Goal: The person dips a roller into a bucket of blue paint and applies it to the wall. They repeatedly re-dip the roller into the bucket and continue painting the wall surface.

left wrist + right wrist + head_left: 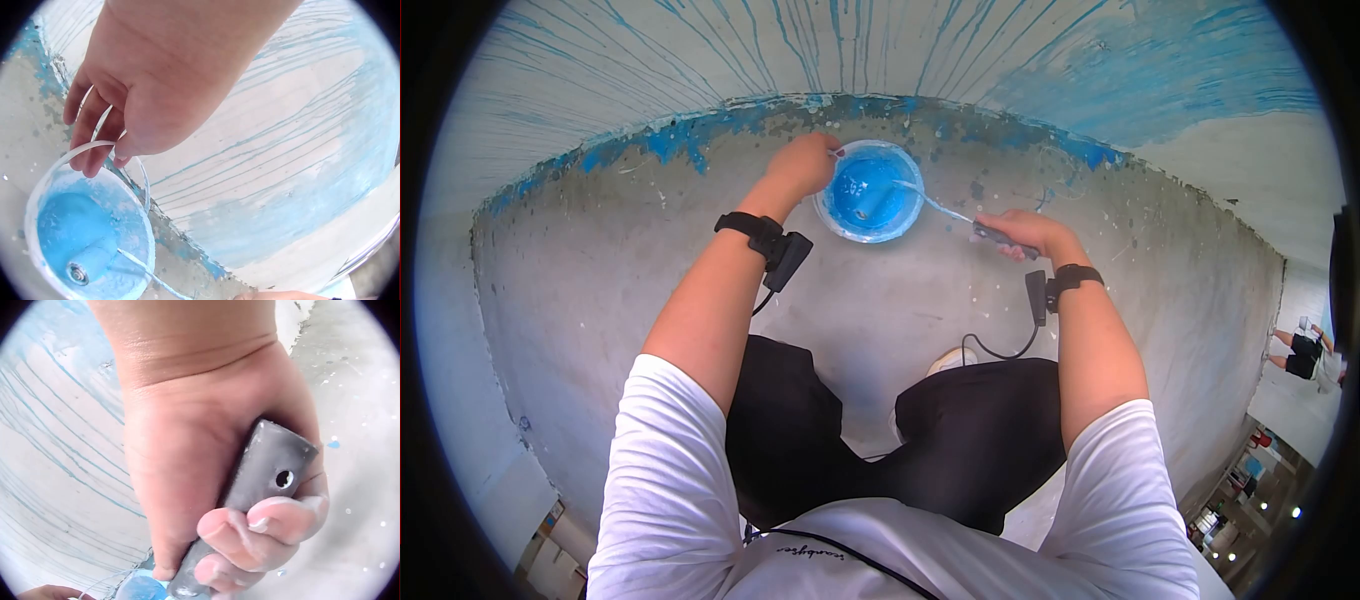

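Note:
A white bucket (831, 217) with blue paint (69, 215) inside stands on the grey floor. My left hand (803, 165) pinches the bucket's thin white handle (84, 149) between thumb and fingers, above the rim. My right hand (1025, 232) grips the grey handle of a paint roller (1005, 238), its fingers curled round it and smeared with pale paint. The roller's paint-coated rod crosses the bucket rim. In the left wrist view, the blue roller sleeve (94, 259) lies in the bucket, partly in the paint. The grip's end with its hole (285, 479) shows in the right wrist view.
Beyond the bucket rises a white wall (730, 50) with blue drips and a larger blue patch (1160, 75). Blue splashes mark the floor (700, 260) along the wall's foot. My knees and a shoe (952, 361) are on the near side. Another person (1305, 355) is far right.

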A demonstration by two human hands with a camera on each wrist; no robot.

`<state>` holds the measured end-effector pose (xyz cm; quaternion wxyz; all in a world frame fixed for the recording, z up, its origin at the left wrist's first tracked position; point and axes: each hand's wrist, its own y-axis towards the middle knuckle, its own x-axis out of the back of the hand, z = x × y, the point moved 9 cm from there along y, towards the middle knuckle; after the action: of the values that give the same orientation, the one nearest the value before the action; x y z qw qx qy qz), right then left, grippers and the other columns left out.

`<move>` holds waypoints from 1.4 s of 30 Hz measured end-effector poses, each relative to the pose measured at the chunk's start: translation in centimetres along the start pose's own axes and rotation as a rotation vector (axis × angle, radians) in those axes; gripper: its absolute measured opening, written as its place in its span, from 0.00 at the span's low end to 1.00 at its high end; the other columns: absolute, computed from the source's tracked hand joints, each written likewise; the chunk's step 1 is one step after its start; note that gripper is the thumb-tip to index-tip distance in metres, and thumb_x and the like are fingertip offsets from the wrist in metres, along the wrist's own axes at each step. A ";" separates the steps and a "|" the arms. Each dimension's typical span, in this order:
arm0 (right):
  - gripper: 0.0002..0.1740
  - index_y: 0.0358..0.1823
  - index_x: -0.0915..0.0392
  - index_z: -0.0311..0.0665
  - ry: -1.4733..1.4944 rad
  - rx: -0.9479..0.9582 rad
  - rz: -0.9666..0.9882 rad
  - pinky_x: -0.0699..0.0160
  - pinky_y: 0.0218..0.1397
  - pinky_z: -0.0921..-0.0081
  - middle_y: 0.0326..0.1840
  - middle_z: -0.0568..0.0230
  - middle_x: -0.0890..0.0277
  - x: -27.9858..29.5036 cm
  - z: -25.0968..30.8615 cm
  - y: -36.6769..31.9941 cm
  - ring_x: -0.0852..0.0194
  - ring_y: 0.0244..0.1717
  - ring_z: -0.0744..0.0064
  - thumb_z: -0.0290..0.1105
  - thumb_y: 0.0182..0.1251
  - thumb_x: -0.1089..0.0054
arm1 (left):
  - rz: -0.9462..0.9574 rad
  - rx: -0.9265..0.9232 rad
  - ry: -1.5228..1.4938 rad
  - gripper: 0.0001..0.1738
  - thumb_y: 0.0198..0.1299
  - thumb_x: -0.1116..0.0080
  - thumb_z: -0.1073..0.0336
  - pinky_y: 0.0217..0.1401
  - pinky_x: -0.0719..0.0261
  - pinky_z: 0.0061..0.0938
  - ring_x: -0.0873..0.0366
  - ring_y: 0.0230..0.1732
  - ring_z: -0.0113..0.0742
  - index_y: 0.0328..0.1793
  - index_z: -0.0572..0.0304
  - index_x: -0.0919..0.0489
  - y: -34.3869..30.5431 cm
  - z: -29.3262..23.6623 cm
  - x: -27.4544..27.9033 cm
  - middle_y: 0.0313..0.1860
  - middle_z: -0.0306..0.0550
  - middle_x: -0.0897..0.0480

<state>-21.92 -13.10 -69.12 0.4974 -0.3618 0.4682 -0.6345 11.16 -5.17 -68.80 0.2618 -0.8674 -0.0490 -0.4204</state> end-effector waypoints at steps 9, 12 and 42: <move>0.27 0.52 0.16 0.43 -0.074 0.003 -0.085 0.46 0.16 0.83 0.19 0.75 0.35 0.5 0.7 -0.2 0.47 0.15 0.86 0.57 0.74 0.50 | 0.005 0.015 -0.023 0.15 0.63 0.50 0.69 0.39 0.19 0.36 0.14 0.34 0.41 0.51 0.59 0.17 0.0 0.0 0.0 0.31 0.50 0.14; 0.27 0.52 0.16 0.42 -0.046 0.001 -0.042 0.46 0.16 0.83 0.19 0.74 0.34 0.3 0.4 0.1 0.46 0.14 0.86 0.57 0.74 0.51 | 0.012 0.033 -0.042 0.15 0.63 0.50 0.69 0.39 0.19 0.36 0.14 0.34 0.41 0.51 0.59 0.17 0.0 0.3 -0.2 0.30 0.50 0.14; 0.23 0.41 0.28 0.34 0.532 1.185 -0.734 0.47 0.17 0.85 0.17 0.74 0.40 8.5 12.8 -19.0 0.47 0.13 0.85 0.50 0.79 0.55 | 0.001 0.029 -0.106 0.14 0.63 0.46 0.65 0.55 0.21 0.44 0.19 0.52 0.56 0.51 0.50 0.14 -0.8 0.4 -0.2 0.51 0.53 0.16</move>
<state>-17.67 -23.07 -47.18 0.2352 -0.0003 0.0017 -0.9719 11.00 -4.25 -68.82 0.2716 -0.8846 -0.0683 -0.3730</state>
